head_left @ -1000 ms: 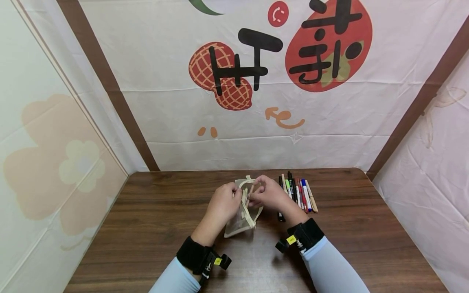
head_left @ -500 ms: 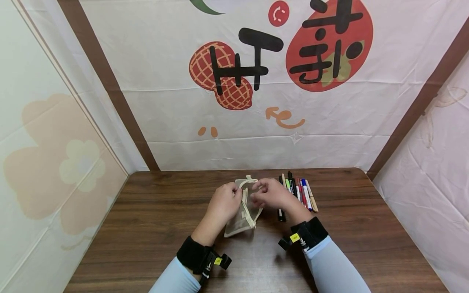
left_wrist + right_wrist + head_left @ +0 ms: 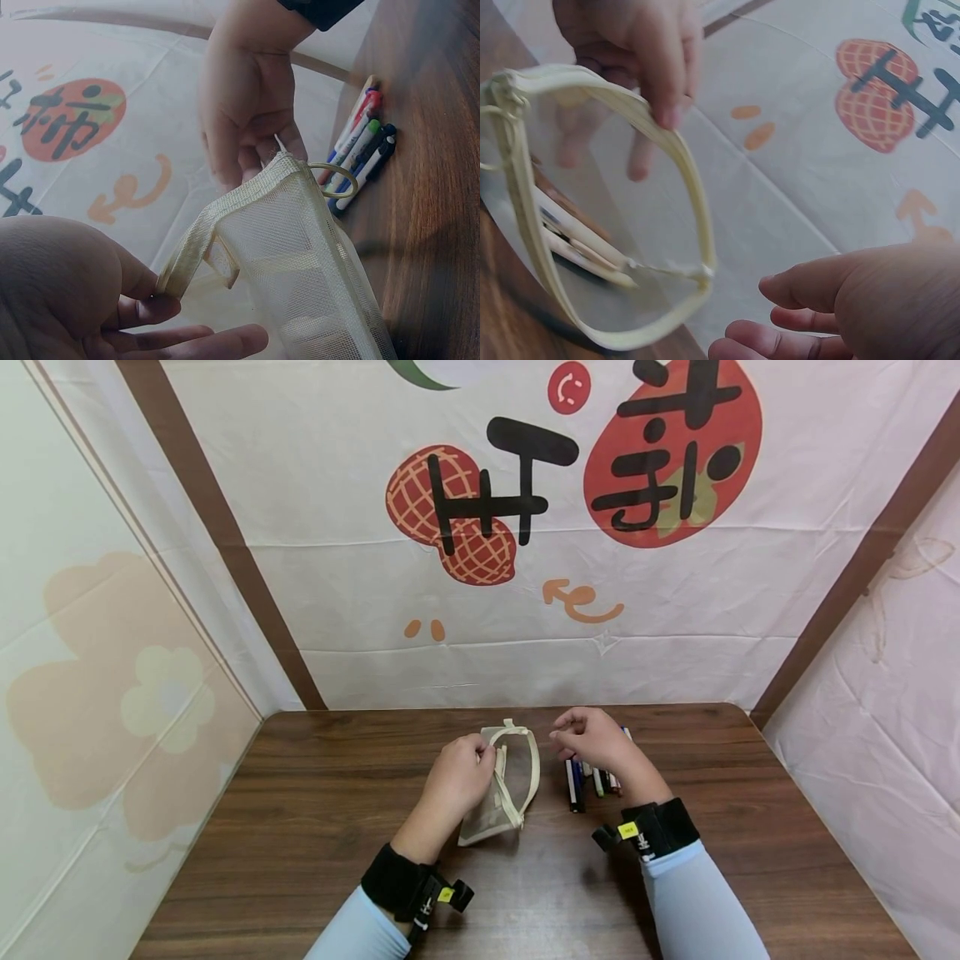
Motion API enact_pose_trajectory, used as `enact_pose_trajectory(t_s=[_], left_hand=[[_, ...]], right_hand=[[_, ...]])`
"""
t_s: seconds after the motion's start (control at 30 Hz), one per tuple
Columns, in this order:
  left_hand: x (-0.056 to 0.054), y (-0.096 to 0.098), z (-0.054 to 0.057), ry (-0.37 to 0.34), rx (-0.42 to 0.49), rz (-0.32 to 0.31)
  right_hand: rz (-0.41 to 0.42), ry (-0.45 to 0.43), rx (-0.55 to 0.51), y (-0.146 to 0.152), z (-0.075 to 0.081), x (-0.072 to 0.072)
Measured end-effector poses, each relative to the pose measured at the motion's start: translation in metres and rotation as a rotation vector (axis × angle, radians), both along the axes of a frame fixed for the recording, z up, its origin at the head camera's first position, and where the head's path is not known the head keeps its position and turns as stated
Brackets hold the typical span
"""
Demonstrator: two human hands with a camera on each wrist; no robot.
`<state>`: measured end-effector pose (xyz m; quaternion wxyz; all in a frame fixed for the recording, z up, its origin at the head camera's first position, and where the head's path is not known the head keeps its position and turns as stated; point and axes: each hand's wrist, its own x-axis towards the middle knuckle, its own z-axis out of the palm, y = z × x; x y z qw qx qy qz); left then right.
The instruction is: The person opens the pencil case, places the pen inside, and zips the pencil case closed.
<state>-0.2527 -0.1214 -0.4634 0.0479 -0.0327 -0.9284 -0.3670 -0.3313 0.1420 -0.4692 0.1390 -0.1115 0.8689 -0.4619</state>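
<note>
Pale orange, one big printed flower (image 3: 112, 693) fills the cloth wall on the left. Coming rightward, one light-blue sleeve (image 3: 360, 931) and one black wristband (image 3: 392, 881) lead to the left hand (image 3: 457, 774) over the brown wooden tabletop (image 3: 300, 818). Its grip is thumb and finger together, pinching the zip edge of one cream mesh pouch (image 3: 483, 820). That pouch sits near the middle, well back from the near edge, its mouth gaping; one small ring (image 3: 357, 180) hangs from a corner, and I count at least two pens (image 3: 585, 238) inside. On the far cloth hangs one red peanut print (image 3: 480, 552).

Just right of the pouch lies a row of loose pens (image 3: 576, 785), at least five, some hidden from me. Above them is the right hand (image 3: 596, 743), thumb and fingers apart, nothing between them. Beyond it come a second black wristband (image 3: 663, 827) and a second blue sleeve (image 3: 705, 902).
</note>
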Motion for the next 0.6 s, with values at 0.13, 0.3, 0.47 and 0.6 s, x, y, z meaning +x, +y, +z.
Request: enact_pose_trajectory(t_s=[0.13, 0.3, 0.47, 0.6], left_hand=[[0.000, 0.000, 0.000, -0.015, 0.004, -0.002], [0.000, 0.000, -0.001, -0.024, -0.001, -0.005], [0.000, 0.000, -0.001, -0.028, 0.000, -0.005], [0.001, 0.000, 0.000, -0.033, 0.005, -0.005]], right_hand=[[-0.042, 0.004, 0.018, 0.012, 0.002, -0.003], [-0.096, 0.007, 0.037, 0.026, 0.004, -0.004], [-0.142, 0.010, 0.097, 0.040, 0.005, -0.008], [-0.167, -0.007, 0.109, 0.050, 0.003, -0.012]])
